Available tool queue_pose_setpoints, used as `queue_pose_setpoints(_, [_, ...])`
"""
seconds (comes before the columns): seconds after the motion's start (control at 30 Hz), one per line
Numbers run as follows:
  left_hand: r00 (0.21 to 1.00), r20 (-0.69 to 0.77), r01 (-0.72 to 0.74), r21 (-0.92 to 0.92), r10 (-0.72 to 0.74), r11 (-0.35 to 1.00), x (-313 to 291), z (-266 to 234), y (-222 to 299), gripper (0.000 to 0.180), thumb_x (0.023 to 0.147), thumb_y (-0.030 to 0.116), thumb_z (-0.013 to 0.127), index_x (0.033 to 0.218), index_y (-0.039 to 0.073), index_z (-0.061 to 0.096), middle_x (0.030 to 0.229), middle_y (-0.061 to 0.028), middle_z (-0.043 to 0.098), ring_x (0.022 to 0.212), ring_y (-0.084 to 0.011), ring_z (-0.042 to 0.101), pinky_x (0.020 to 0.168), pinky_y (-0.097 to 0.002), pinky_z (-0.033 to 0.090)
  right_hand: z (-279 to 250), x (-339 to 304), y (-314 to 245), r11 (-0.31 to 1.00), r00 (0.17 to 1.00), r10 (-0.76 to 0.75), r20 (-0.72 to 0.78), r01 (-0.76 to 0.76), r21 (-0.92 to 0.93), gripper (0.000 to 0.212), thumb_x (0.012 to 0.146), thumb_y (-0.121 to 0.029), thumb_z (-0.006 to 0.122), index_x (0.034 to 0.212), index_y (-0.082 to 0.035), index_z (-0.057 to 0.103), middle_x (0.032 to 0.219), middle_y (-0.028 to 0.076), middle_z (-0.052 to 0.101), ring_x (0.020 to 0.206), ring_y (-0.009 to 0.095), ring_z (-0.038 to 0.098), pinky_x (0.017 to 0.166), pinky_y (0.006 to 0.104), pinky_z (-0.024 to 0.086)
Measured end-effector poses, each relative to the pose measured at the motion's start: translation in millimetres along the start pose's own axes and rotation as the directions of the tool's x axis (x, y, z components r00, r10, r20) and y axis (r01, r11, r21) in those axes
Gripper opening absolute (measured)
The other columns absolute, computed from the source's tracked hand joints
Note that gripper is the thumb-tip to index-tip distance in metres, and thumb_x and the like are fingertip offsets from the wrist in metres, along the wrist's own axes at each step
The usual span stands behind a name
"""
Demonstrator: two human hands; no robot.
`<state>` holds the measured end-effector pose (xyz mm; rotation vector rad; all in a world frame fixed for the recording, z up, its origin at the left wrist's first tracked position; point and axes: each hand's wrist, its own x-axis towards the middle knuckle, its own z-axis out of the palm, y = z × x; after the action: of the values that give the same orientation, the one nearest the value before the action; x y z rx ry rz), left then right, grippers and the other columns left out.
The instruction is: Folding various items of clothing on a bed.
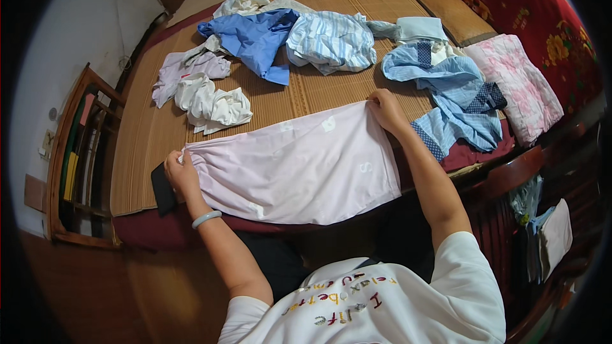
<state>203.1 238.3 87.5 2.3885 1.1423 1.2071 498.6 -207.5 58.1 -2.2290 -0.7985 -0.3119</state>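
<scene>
A pale pink garment [299, 165] with a few white letter prints lies stretched sideways along the near edge of the bed, its front part hanging over that edge. Its left end is bunched into gathers, and my left hand [182, 175] grips it there with closed fingers. At the far right corner my right hand [387, 113] pinches the cloth, the fingertips partly hidden. The right side of the garment is spread fairly smooth, with light creases through the middle. A flat black object [163, 189] rests just left of my left hand, partly covered by it.
A woven mat [268, 99] covers the bed. Beyond the garment lie crumpled white clothes [220, 105], a blue shirt [255, 38], a striped piece [331, 41] and a light blue garment [449, 89]. A pink-white folded quilt [516, 86] sits right; a wooden chair [516, 175] stands near right.
</scene>
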Motion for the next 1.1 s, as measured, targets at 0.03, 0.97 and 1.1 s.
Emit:
queue_pose_setpoints(0.03, [1.000,-0.010,0.028,-0.129,-0.030,0.991,-0.2,-0.8,-1.0,0.029,0.090,0.025,0.067,0.102,0.000,0.059,0.095,-0.0111,0.060,0.084,-0.0195,0.055,0.077,-0.0323,0.046,-1.4,0.4,-3.5,0.986,0.991,0.133,0.004,-0.133,0.096,0.017,0.086,-0.017,0.067,0.091,-0.001,0.064,0.089,0.016,0.063,0.085,0.029,0.062,0.076,0.0365,0.048])
queue_pose_setpoints(0.97, [0.839,0.540,0.485,-0.680,-0.071,0.550,-17.2,-46.5,42.4,0.053,0.074,-0.008,0.073,0.125,0.000,0.060,0.113,-0.0075,0.061,0.099,-0.0150,0.059,0.088,-0.0256,0.047,-41.0,-15.4,34.4,0.695,0.896,0.429,0.117,-0.410,0.590,0.044,0.088,-0.009,0.070,0.128,0.000,0.056,0.104,0.005,0.066,0.088,0.009,0.061,0.079,0.0214,0.048])
queue_pose_setpoints(1.1, [0.863,0.504,0.398,-0.641,-0.032,0.657,-18.6,-55.2,44.0,0.052,0.071,-0.012,0.068,0.121,0.001,0.065,0.114,-0.0082,0.062,0.099,-0.0149,0.060,0.086,-0.0246,0.049,-44.2,-17.1,45.0,0.611,0.904,0.367,0.219,-0.412,0.676,0.045,0.087,-0.006,0.068,0.130,0.001,0.056,0.103,0.004,0.066,0.087,0.009,0.061,0.079,0.0215,0.048])
